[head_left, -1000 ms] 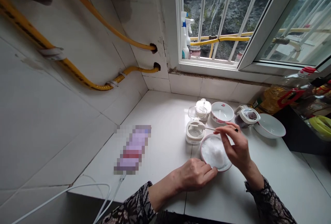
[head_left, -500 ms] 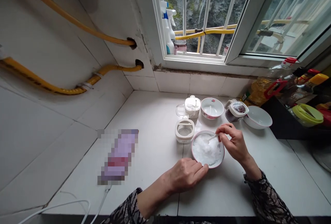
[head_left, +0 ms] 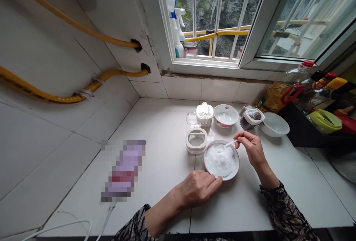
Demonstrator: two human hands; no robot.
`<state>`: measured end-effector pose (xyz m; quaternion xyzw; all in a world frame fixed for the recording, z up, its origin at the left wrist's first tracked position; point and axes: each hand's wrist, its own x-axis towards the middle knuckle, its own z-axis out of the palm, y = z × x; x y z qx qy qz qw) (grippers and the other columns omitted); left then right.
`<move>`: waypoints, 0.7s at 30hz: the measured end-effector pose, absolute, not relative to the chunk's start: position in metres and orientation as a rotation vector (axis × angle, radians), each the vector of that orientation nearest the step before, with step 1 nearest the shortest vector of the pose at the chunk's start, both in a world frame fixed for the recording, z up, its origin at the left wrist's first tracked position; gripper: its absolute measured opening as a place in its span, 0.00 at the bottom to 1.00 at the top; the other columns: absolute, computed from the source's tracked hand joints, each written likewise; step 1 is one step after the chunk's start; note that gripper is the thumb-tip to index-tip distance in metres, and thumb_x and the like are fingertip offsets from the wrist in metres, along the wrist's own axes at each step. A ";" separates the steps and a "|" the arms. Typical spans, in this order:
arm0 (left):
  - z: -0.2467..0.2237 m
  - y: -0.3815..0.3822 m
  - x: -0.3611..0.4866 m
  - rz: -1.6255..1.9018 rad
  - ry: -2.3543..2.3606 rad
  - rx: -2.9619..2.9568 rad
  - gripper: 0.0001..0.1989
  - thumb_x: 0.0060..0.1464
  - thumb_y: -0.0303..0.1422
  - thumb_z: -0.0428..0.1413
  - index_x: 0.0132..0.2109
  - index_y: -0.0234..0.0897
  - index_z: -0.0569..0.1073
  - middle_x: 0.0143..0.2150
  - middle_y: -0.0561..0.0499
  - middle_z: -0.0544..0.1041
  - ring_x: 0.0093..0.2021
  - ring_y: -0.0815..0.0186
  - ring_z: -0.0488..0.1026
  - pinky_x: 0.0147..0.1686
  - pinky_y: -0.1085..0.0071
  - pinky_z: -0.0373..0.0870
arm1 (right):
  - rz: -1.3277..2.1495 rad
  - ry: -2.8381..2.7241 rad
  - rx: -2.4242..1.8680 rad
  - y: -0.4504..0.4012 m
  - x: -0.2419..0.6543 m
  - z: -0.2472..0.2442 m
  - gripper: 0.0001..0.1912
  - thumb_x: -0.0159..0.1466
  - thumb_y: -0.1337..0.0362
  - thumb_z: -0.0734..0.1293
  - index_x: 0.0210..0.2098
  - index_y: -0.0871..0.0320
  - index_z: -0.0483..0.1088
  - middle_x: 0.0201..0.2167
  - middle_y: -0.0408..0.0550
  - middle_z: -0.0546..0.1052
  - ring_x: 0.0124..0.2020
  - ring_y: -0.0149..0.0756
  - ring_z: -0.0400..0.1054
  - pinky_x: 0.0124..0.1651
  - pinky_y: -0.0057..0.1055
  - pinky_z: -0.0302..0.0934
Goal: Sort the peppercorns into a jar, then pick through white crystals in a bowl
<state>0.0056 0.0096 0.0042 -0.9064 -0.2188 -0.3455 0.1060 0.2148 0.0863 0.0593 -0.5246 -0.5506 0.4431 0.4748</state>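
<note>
A bowl with a pink rim (head_left: 237,166) stands on the white counter, filled with white powder (head_left: 222,163). My left hand (head_left: 198,189) grips the near left of its rim, fingers closed on it. Between the thumb and fingers of my right hand (head_left: 251,150) is the handle of a small white spoon (head_left: 228,143). The spoon slants down to the left, its head at the top of the powder. Just left of the bowl sits an open-lidded clear jar with a cream rim (head_left: 196,141). Most of my left fingertips are hidden.
Behind are a white-lidded jar (head_left: 205,113), a flowered bowl (head_left: 226,115), a jar of dark contents (head_left: 251,118) and a white bowl (head_left: 274,124). An oil bottle (head_left: 280,85) and other bottles crowd the right. A blurred phone (head_left: 124,168) with a white cable lies left.
The spoon's head has risen out of the powder and shows more clearly. My left hand stays on the bowl's rim. The whole view has shifted slightly.
</note>
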 end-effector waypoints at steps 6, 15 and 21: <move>0.004 0.009 0.006 -0.993 -0.654 -2.691 0.09 0.62 0.21 0.46 0.42 0.29 0.70 0.21 0.57 0.68 0.19 0.71 0.65 0.15 0.73 0.60 | 1.179 -1.232 -1.264 0.089 0.212 0.055 0.07 0.51 0.60 0.66 0.24 0.58 0.73 0.14 0.41 0.71 0.21 0.33 0.64 0.31 0.32 0.61; 0.003 0.009 0.005 -0.965 -0.660 -2.707 0.10 0.62 0.21 0.45 0.41 0.29 0.71 0.21 0.55 0.68 0.19 0.71 0.65 0.16 0.73 0.61 | 0.928 -1.507 -1.087 0.072 0.178 0.067 0.07 0.65 0.60 0.64 0.39 0.55 0.72 0.28 0.46 0.79 0.33 0.38 0.74 0.41 0.36 0.67; 0.000 0.009 0.005 -0.980 -0.674 -2.721 0.10 0.63 0.23 0.46 0.39 0.31 0.71 0.21 0.54 0.68 0.20 0.70 0.65 0.18 0.72 0.62 | 0.292 -2.166 -0.731 0.072 0.166 0.058 0.14 0.64 0.74 0.59 0.42 0.53 0.72 0.32 0.45 0.81 0.32 0.37 0.73 0.55 0.47 0.60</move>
